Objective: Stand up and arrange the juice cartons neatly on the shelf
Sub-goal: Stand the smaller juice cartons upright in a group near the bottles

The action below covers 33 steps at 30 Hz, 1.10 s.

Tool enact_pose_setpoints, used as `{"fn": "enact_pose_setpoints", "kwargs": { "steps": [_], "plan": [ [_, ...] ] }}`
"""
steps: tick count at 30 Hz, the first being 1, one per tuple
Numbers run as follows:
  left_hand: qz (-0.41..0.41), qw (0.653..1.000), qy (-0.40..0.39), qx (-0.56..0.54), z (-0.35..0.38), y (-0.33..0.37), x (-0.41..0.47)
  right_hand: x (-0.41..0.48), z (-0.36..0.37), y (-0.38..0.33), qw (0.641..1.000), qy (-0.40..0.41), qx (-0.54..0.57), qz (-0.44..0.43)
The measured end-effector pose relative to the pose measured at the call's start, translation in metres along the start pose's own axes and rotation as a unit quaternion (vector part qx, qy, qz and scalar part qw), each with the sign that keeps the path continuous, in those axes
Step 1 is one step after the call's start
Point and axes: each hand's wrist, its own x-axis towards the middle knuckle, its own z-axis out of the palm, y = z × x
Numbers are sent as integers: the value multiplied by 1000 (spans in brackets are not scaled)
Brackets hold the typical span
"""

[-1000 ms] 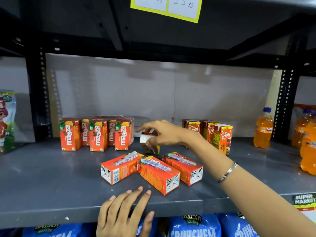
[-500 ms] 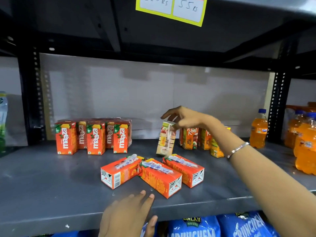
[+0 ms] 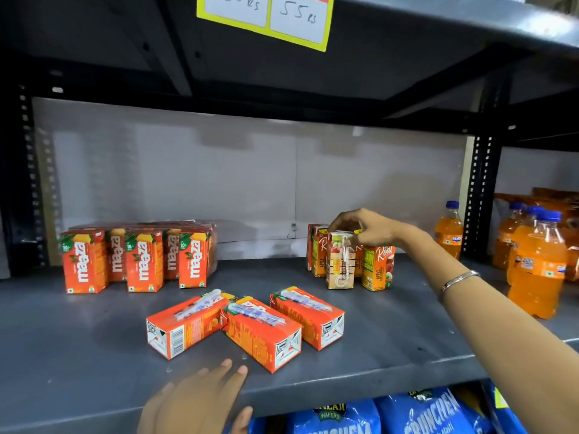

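My right hand (image 3: 365, 227) grips the top of a pale juice carton (image 3: 340, 264), which stands upright on the grey shelf (image 3: 94, 333) in front of several orange Real cartons (image 3: 377, 267) at the back right. Three orange cartons lie on their sides in the middle: one on the left (image 3: 185, 327), one in the centre (image 3: 263, 333) and one on the right (image 3: 308, 316). Several Maaza cartons (image 3: 141, 258) stand upright at the back left. My left hand (image 3: 197, 399) rests flat on the shelf's front edge, fingers apart, holding nothing.
Orange soda bottles (image 3: 535, 264) with blue caps stand at the right, one (image 3: 448, 233) beside the black upright post (image 3: 479, 195). Blue snack bags (image 3: 423, 413) fill the shelf below. A yellow price tag (image 3: 266, 17) hangs from the shelf above.
My right hand lifted the pale carton from the shelf's middle, turned it upright and carried it right to the Real cartons, where it now stands. My left hand stayed on the edge.
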Motion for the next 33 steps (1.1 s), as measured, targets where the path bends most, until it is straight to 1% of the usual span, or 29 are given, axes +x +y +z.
{"fn": "enact_pose_setpoints", "kwargs": {
  "steps": [3, 8, 12, 15, 17, 20, 21, 27, 30, 33],
  "plan": [
    [8, 1000, 8, 2, 1, 1, 2, 1, -2, 4, 1000, -4, -10, -5],
    [-3, 1000, 15, 6, 0, 4, 2, 6, -2, 1, 997, -8, -78, -3],
    [-10, 1000, 17, 5, -1, 5, 2, 6, 3, -2, 991, 64, -119, -10],
    [-17, 1000, 15, 3, 0, 7, 0, 6, 7, -2, 989, 88, -121, -14],
    [-23, 1000, 8, -1, 0, 7, -2, 7, 5, -3, 990, 63, -124, -6],
    [-31, 999, -4, -2, 1, 7, -4, 6, -4, -5, 996, -21, -81, 20],
    [-35, 999, -8, -3, 1, 7, -4, 6, -6, -6, 996, -33, -76, 24],
    [-33, 999, -20, -9, 0, 7, -5, 6, -4, -2, 994, -21, -93, 51],
    [-29, 999, -18, -8, 1, 6, -5, 4, -3, 2, 995, -9, -94, 43],
    [-35, 999, -22, -11, 1, 7, -5, 1, -3, 3, 999, -24, -28, 22]
  ]
}}
